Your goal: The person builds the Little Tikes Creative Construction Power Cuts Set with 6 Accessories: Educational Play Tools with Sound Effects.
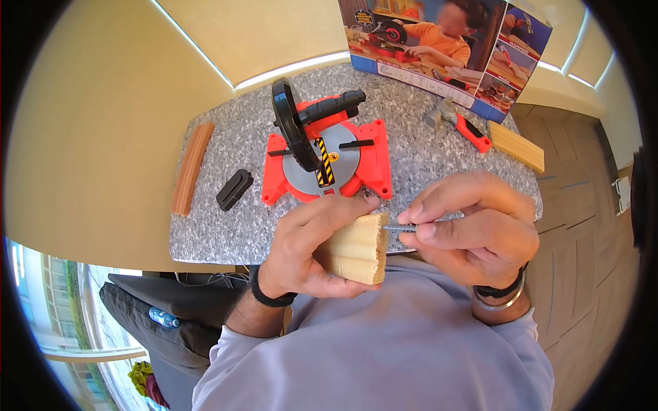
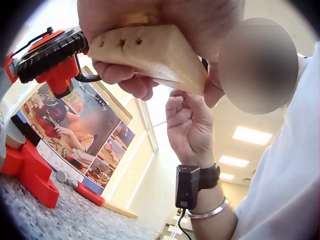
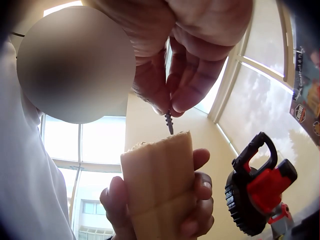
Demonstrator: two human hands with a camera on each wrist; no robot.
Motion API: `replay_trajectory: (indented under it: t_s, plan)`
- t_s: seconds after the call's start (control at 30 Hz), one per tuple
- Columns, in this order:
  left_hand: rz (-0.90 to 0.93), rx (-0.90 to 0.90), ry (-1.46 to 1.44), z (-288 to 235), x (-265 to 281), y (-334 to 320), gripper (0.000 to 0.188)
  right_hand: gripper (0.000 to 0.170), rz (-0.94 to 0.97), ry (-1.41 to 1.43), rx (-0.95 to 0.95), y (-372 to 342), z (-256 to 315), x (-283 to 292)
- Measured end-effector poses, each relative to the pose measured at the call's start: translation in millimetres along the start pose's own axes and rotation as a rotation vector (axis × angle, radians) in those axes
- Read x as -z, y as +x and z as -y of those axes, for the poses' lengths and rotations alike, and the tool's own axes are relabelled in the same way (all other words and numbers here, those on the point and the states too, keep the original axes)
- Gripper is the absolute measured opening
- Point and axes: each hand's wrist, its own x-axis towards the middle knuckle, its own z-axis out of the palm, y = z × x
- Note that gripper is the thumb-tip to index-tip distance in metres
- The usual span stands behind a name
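Observation:
My left hand grips a pale, wood-coloured block with a grooved face and a rough, ragged end turned to the right. Several small holes show along one side of the block in the left wrist view. Between thumb and fingertips, my right hand pinches a thin grey ridged nail. The right wrist view shows the nail's tapered tip right at the block's ragged end. Fingers hide the nail's other end. Both hands are in front of the chest, over the near table edge.
Beyond the hands stands a red and black toy mitre saw on the speckled table. To its left lie a black plastic piece and a brown grooved strip. A hammer, a pale plank and a large printed box are at the right.

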Motion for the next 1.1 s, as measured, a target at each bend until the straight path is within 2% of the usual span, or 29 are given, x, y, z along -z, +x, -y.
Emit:
replay_trajectory:
  t_s: [0.07, 0.17, 0.3, 0.37, 0.97, 1.1]
  plan:
    - [-0.002, 0.013, 0.036, 1.9, -2.3, -3.8, 0.1, 0.019, 0.003, 0.006, -0.002, -0.2, 0.2, 0.2]
    - [-0.022, 0.006, 0.026, 2.3, -1.7, -3.6, 0.104, 0.019, 0.011, 0.016, -0.004, 0.4, 0.9, 0.7]
    - [-0.014, 0.014, 0.029, 0.1, 0.5, -2.5, 0.103, 0.022, 0.016, 0.018, -0.012, 0.3, 1.9, -0.4]
    - [0.005, 0.013, -0.029, -3.4, 2.8, 0.4, 0.09, 0.023, 0.013, 0.019, -0.016, 0.1, 2.0, -0.8]
    - [-0.017, -0.003, -0.043, -1.8, 0.3, -0.7, 0.081, 0.031, 0.036, 0.06, -0.101, 0.5, 3.1, -5.6]
    - [-0.025, -0.054, 0.02, 3.3, -1.6, -1.7, 0.092, 0.032, 0.041, 0.073, -0.091, -0.6, 1.2, -6.7]
